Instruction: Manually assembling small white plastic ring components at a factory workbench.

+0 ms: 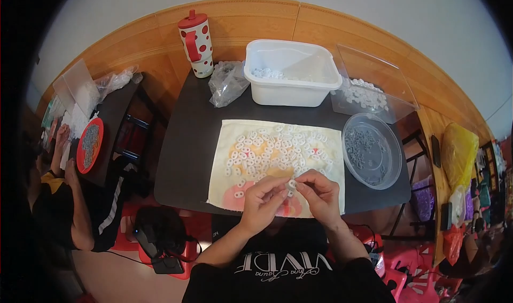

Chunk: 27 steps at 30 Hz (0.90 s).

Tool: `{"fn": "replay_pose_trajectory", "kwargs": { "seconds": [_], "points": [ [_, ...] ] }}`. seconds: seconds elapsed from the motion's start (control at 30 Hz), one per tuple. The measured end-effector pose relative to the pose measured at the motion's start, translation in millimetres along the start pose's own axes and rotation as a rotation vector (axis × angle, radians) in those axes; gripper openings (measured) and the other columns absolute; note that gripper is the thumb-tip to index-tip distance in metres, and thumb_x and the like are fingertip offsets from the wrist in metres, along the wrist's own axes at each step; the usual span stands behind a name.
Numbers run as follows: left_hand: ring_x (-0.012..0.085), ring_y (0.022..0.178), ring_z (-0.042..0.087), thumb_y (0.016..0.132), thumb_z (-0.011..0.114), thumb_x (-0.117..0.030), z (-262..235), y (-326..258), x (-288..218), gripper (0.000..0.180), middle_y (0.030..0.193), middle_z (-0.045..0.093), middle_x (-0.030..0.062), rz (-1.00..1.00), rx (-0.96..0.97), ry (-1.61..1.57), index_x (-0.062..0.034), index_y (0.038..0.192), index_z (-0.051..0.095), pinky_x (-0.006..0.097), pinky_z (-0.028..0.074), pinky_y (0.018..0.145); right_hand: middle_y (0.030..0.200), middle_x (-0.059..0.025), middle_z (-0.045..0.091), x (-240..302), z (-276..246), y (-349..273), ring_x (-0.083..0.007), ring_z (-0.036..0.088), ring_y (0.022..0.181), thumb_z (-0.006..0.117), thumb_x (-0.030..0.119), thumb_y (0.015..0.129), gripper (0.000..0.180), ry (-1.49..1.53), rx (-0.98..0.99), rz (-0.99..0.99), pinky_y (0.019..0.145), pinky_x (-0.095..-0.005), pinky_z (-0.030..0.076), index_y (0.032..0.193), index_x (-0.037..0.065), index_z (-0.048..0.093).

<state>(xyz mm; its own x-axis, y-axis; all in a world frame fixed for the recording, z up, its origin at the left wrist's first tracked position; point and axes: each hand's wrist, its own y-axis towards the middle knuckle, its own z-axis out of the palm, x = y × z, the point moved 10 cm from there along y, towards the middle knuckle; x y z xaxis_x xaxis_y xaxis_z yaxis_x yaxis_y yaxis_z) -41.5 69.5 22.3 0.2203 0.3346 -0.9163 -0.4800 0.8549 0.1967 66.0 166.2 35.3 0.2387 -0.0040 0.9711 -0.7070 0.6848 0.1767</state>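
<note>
My left hand [263, 202] and my right hand [321, 197] meet over the near part of a cream cloth [218, 175]. Between their fingertips is a small white two-holed plastic piece [292, 184], pinched from both sides; fingers partly cover it. Any smaller part on it is too tiny to make out. Many loose white two-holed pieces [259, 143] lie scattered over the cloth, which has orange and pink patterning. Right of the cloth, a round clear tub [393, 167] holds a heap of small grey parts [363, 145].
A white bin [291, 93] with white pieces inside stands behind the cloth. Beside it are a clear box [393, 108] of white parts, a crumpled plastic bag [227, 84] and a spotted tumbler [196, 46]. Another person works at left near a red plate [83, 161] of grey parts.
</note>
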Motion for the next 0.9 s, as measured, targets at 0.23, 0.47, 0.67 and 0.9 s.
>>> {"fn": "replay_pose_trajectory", "kwargs": {
  "seconds": [0.23, 0.47, 0.67, 0.9],
  "points": [
    [0.0109, 0.088, 0.060, 0.091, 0.061, 0.010, -1.4, -0.7, -3.2, 0.032, 0.097, 0.062, 0.0058, 0.015, -0.014, 0.031, 0.0042, 0.122, 0.067, 0.023, 0.050, 0.079, 0.094, -0.0055, 0.065, 11.8, 4.1, 2.5, -0.0111, 0.058, 0.089, 0.064, -0.011, 0.090, 0.014, -0.238, 0.079, -0.105, 0.079, -0.0237, 0.045, 0.101, -0.004, 0.068],
    [0.0107, 0.087, 0.060, 0.091, 0.061, 0.010, -2.5, -2.6, -8.2, 0.029, 0.097, 0.063, 0.0060, 0.034, -0.085, 0.034, 0.0049, 0.119, 0.068, 0.022, 0.047, 0.076, 0.086, -0.0048, 0.062, 11.2, 8.6, 0.0, -0.0104, 0.058, 0.079, 0.064, -0.005, 0.091, 0.008, -0.252, 0.057, -0.135, 0.072, -0.0244, 0.046, 0.099, -0.002, 0.066],
    [0.0110, 0.087, 0.060, 0.091, 0.063, 0.009, -6.8, -6.3, -0.6, 0.027, 0.097, 0.063, 0.0063, 0.068, -0.095, 0.118, 0.0047, 0.117, 0.069, 0.022, 0.048, 0.078, 0.094, -0.0077, 0.065, 5.9, 9.7, -3.4, -0.0137, 0.059, 0.088, 0.064, -0.012, 0.089, 0.014, -0.219, 0.061, -0.121, 0.079, -0.0248, 0.046, 0.100, -0.005, 0.067],
    [0.0106, 0.087, 0.059, 0.092, 0.063, 0.008, -4.8, -7.3, -5.1, 0.026, 0.097, 0.063, 0.0059, 0.076, -0.097, 0.126, 0.0042, 0.116, 0.069, 0.022, 0.047, 0.078, 0.094, -0.0095, 0.066, 12.1, 9.1, -2.8, -0.0151, 0.060, 0.088, 0.065, -0.012, 0.088, 0.014, -0.234, 0.084, -0.137, 0.079, -0.0258, 0.046, 0.100, -0.005, 0.068]
  ]
}}
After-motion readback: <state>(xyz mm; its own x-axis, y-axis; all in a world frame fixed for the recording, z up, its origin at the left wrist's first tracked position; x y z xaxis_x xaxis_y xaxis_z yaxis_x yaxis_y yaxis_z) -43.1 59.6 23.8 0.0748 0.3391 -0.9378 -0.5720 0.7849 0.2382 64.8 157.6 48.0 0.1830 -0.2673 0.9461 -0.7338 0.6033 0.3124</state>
